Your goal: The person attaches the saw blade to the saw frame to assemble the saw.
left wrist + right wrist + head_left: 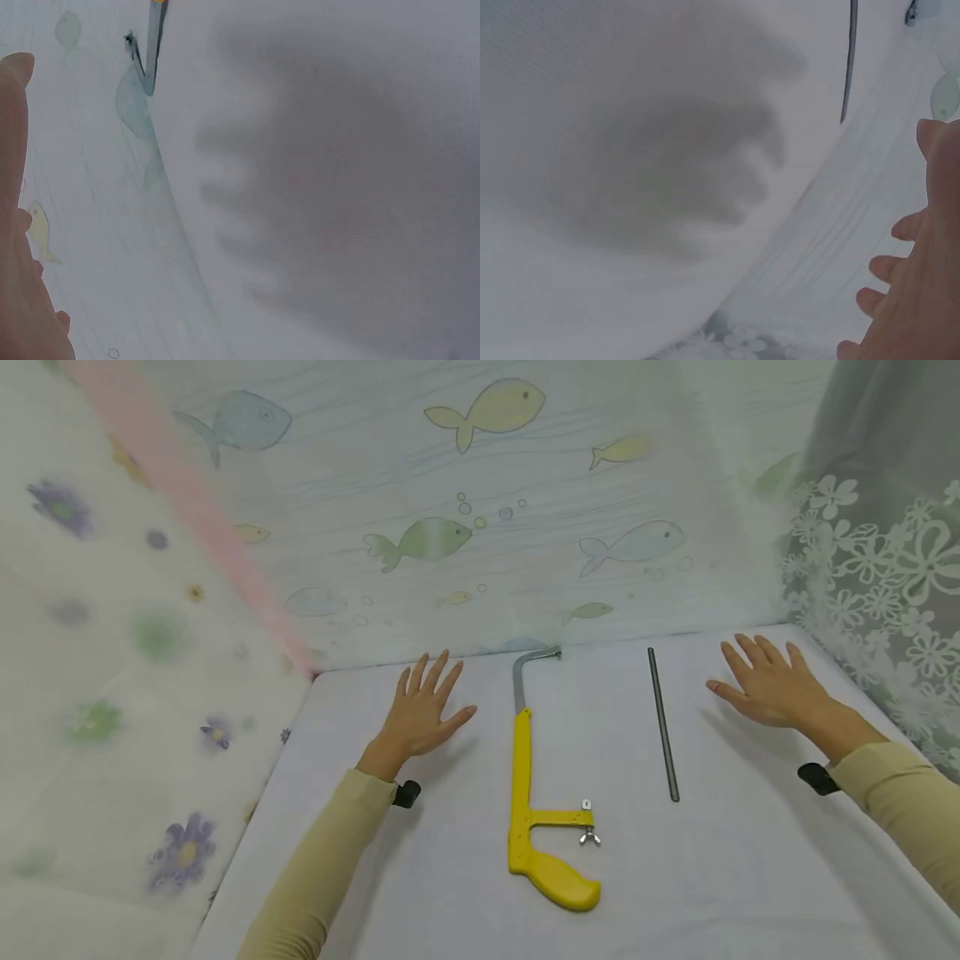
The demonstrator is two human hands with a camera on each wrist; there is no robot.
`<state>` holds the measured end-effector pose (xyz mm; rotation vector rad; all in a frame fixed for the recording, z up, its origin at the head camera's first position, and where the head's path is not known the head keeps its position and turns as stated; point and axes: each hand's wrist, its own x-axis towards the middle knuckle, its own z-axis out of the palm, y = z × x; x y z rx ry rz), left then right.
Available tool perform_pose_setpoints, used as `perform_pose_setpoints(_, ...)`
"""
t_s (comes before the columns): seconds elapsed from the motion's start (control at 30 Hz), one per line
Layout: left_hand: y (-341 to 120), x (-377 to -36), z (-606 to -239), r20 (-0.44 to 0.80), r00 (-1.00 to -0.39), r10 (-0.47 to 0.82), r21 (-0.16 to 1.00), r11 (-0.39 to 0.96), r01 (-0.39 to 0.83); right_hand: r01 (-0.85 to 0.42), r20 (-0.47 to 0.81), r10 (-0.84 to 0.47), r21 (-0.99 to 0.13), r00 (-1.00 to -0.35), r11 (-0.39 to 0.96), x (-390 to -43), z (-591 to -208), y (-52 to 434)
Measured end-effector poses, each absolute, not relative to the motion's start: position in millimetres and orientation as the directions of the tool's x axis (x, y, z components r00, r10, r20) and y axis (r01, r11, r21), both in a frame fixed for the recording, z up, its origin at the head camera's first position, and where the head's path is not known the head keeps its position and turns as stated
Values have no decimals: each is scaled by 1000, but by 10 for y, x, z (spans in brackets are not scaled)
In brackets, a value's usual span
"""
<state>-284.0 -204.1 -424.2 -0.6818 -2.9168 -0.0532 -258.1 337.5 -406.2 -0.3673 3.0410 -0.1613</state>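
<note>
Yellow plastic marks the hacksaw frame lying lengthwise on the white table in the head view, its handle toward the person and no blade fitted. A thin grey blade lies parallel to it on its right, well apart. The left hand hovers flat with fingers spread just left of the frame; the right hand hovers flat and spread right of the blade. Neither holds anything, so I judge the work has not begun. A next move would call for one hand on the frame and the other pinching up the flat blade. Fish-print cloth and lace curtain wall the table closely; nothing lies between hands and tools.

From the left wrist, the left hand's fingers are straight above their shadow, with the frame's metal tip at the table's far edge.

From the right wrist, the right hand's fingers are likewise straight, with the blade's end beyond.
</note>
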Motion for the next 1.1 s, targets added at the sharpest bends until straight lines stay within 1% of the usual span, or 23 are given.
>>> perform_pose_setpoints(0.17, -1987, -2809, -4232, 136, -890, 436, -9, 899, 439, -234, -63, -244, -133, -968, 963, -2558, -4050, 3323)
perform_pose_setpoints(0.3, -1965, -2781, -4233, 136, -886, 442, 9, 894, 448, -239, -62, -248, -133, -967, 962, -2544, -4066, 3316)
perform_pose_setpoints(0.63, -1879, -2665, -4223, 146, -864, 482, 47, 869, 492, -249, -42, -257, -139, -966, 958, -2518, -4146, 3306)
perform_pose_setpoints(1.1, -1768, -2552, -4246, 144, -848, 510, 58, 851, 522, -284, -31, -293, -166, -956, 944, -2425, -4166, 3187)
